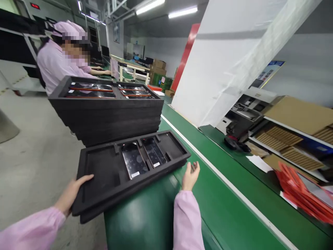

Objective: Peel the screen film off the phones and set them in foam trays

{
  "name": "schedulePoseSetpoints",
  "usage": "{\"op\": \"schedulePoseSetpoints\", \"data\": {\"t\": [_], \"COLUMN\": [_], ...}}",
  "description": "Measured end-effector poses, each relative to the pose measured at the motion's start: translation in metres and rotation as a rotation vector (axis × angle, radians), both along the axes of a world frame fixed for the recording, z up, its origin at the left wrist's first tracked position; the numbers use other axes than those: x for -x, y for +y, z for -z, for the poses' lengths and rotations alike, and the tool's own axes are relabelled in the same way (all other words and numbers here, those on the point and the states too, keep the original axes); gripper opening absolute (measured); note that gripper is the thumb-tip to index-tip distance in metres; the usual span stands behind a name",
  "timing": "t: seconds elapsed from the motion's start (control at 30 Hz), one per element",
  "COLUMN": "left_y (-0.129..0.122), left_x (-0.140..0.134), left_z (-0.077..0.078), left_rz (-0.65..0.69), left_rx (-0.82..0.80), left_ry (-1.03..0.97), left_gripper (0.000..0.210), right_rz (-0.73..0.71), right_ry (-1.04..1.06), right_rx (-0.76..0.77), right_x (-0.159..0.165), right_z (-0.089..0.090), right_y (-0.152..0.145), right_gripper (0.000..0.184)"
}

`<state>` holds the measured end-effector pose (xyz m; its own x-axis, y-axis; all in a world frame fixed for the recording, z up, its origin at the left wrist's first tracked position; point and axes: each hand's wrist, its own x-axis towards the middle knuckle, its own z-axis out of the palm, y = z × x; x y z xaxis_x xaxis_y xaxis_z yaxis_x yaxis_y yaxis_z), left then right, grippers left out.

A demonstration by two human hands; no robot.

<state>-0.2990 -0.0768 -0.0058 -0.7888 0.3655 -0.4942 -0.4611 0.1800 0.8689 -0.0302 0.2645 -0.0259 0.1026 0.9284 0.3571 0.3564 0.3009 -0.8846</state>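
Observation:
A black foam tray (101, 170) lies at a slant on top of another tray, on the green bench. Two dark phone-like glass panels (134, 158) with small white labels rest in its middle slots; its end slots hold nothing. My left hand (71, 192) is closed on the tray's left end, thumb over the rim and the other fingers hidden underneath. Just off the tray's right end, my right hand (191, 175) is held up with its fingers loosely bent and apart, holding nothing. Directly behind stands a tall stack of black trays (109, 118), its top tray carrying several panels.
A person in pink (58, 64) works behind the stack at the left. The green conveyor bench (223, 194) with a white line runs along the right. Red folders (304, 194) lie at the far right, near shelves with cardboard (299, 114). A white pillar (208, 69) rises beyond.

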Motion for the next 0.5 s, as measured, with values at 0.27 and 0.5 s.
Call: {"op": "schedulePoseSetpoints", "data": {"t": [0.27,0.5], "left_y": [0.001,0.002], "left_x": [-0.001,0.004], "left_z": [-0.004,-0.001], "left_rz": [-0.101,-0.039], "left_rx": [-0.137,-0.243], "left_ry": [-0.092,0.004], "left_gripper": [0.059,0.075], "right_rz": [0.093,0.194], "right_ry": [0.052,-0.079], "right_rx": [0.12,0.17], "right_x": [0.048,0.048], "right_z": [-0.019,-0.034], "right_y": [0.049,0.034], "right_gripper": [0.033,0.028]}}
